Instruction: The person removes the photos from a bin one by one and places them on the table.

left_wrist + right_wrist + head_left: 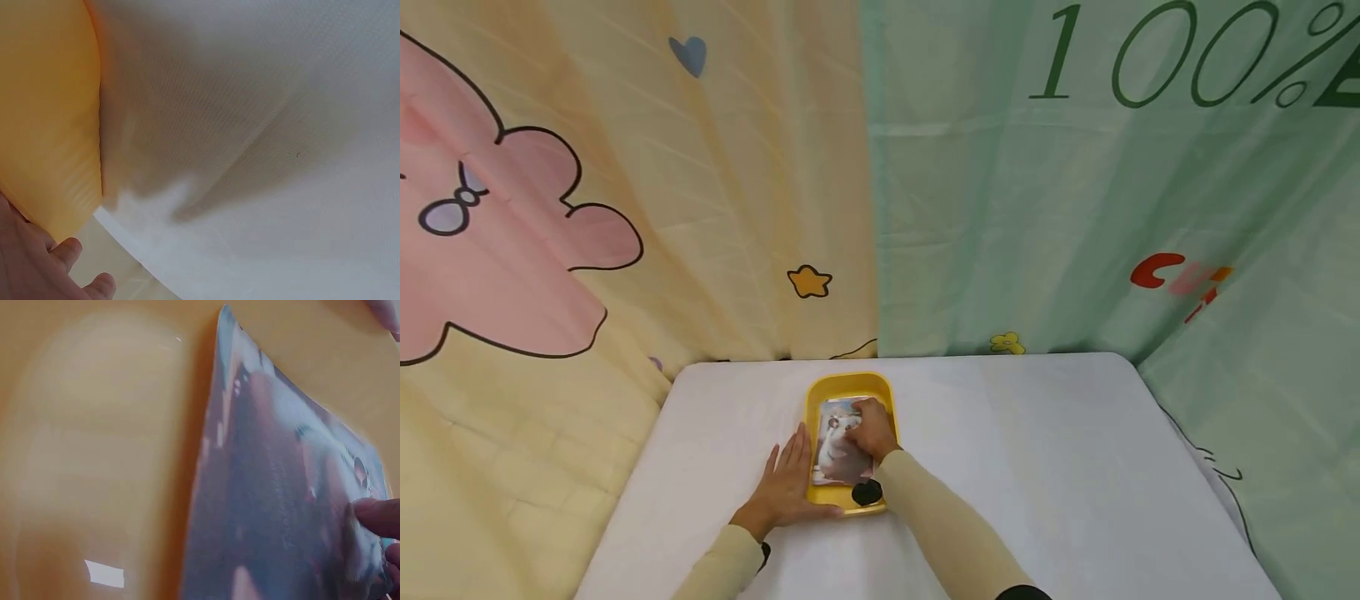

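Cartoon-print curtains hang behind a white surface (1037,467) where a yellow tray (847,385) sits near the far edge. Left hand (788,487) lies flat, fingers straight, against the tray's left side, steadying it. Right hand (872,429) reaches into the tray, fingertips (378,515) pinching a glossy photo card (837,454) that lifts at one edge. Such a slick, thin card could slip from that light grip or bend if pulled hard.
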Motion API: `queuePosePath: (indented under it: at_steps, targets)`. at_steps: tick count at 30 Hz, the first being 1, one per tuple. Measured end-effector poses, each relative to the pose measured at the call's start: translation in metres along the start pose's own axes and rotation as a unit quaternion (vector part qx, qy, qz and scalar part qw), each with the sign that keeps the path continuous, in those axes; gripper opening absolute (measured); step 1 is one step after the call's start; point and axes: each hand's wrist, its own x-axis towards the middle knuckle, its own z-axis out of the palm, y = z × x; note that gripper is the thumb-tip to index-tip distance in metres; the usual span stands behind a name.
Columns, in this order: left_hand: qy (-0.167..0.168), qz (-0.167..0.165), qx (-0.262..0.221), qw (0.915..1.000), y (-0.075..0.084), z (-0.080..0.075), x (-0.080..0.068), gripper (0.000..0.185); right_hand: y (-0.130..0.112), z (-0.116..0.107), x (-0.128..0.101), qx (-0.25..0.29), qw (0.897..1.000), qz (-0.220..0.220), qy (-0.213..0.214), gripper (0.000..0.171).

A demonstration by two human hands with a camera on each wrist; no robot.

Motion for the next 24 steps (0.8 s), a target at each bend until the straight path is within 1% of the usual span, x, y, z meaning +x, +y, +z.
queuePosePath:
  at_steps: [2,5,8,10,15,20,24]
  targets:
    - [0.011,0.006,-0.008,0.9999,-0.0007,-0.0011,-0.0017,0.135,-0.0003,0.0009,0.0009,0.001,1.0,0.005,0.004,0.047]
    - [0.016,0.013,-0.013,0.9997,-0.0018,-0.0009,-0.0016,0.134,0.0005,0.0019,0.0028,0.001,1.0,0.017,0.015,0.049]
    - [0.009,0.005,-0.008,0.9999,-0.0022,0.0002,-0.0014,0.135,0.0018,0.0032,0.0044,-0.004,1.0,0.026,0.015,0.048]
    - [0.0,-0.004,-0.007,1.0,-0.002,0.0001,-0.0012,0.135,0.002,0.0034,0.0046,-0.001,0.999,0.034,0.009,0.044]
    - [-0.022,-0.019,-0.011,0.9995,0.0012,-0.0038,-0.0015,0.133,0.0003,0.0021,0.0027,0.036,0.998,0.056,-0.004,0.031]
    - [-0.032,-0.023,-0.006,0.9992,0.0029,-0.0068,-0.0011,0.132,-0.0011,0.0016,0.0007,0.055,0.997,0.045,0.004,0.018]
    - [-0.026,-0.018,0.003,0.9995,0.0026,-0.0063,-0.0007,0.133,-0.0013,0.0013,0.0008,0.066,0.997,0.036,0.006,0.009]
